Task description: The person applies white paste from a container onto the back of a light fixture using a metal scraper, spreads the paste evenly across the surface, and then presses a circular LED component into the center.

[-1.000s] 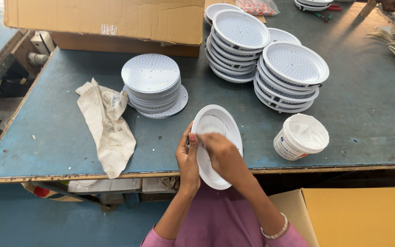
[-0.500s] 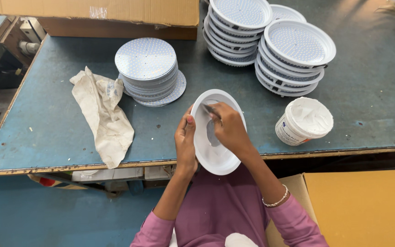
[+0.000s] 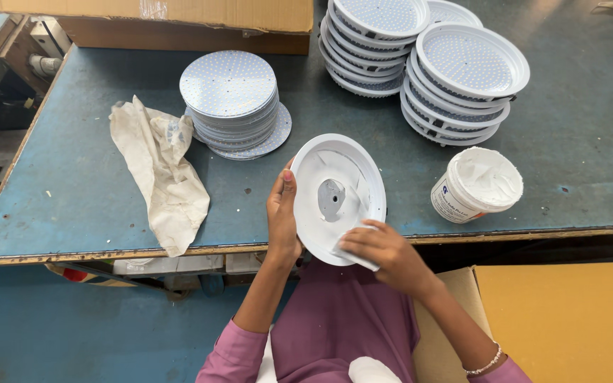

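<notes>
My left hand (image 3: 282, 216) grips the left rim of a white round dish-shaped housing (image 3: 324, 177), tilted over the table's front edge. A grey smear of paste sits at the housing's centre. My right hand (image 3: 386, 254) is at the housing's lower rim, fingers closed on a small white flat spreader (image 3: 354, 237) that rests against the inside. An open white tub of white paste (image 3: 478, 184) stands on the table just right of the housing.
A stack of round perforated discs (image 3: 230, 99) and a crumpled cloth (image 3: 161, 170) lie left on the blue table (image 3: 72, 191). Two stacks of white housings (image 3: 462, 78) stand behind. Cardboard boxes sit at the back (image 3: 179, 18) and lower right (image 3: 569, 319).
My right hand has drawn down from the housing's upper inside to its lower rim. The housing now shows its centre with the grey paste. The view has shifted slightly.
</notes>
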